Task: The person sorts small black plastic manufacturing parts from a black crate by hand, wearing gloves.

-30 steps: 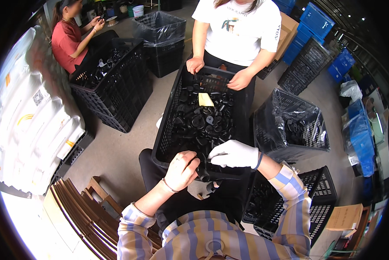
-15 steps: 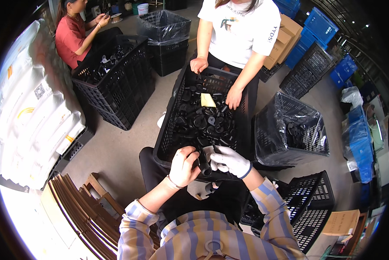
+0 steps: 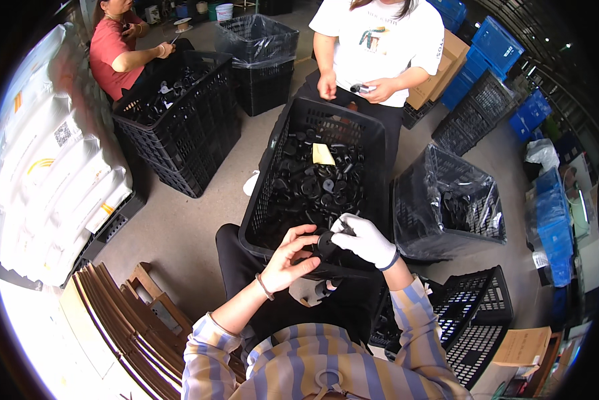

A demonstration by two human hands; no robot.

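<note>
My bare left hand (image 3: pixel 290 261) curls its fingers and thumb around a black part with a round disc-shaped face (image 3: pixel 326 245), held over the near end of a black crate. My right hand (image 3: pixel 366 241), in a white glove, is closed at the part's upper right side. A small dark thing shows between its fingertips, too little visible to name. Beneath and beyond both hands, the black crate (image 3: pixel 249 217) holds a heap of similar black moulded parts (image 3: pixel 306 180). A yellowish slip (image 3: pixel 323 154) lies on the heap.
Across the crate a person in a white T-shirt (image 3: pixel 373 47) holds a small part. A person in red (image 3: pixel 109 57) sits by a crate of parts (image 3: pixel 193 143) at the left. A plastic-lined crate (image 3: pixel 416 220) stands right; white sacks (image 3: pixel 66 160) and flat cardboard (image 3: pixel 116 320) are left.
The part between my hands has turned, its round face now showing. My left fingers have spread wider. The person opposite has lifted both hands out of the crate and now holds a part.
</note>
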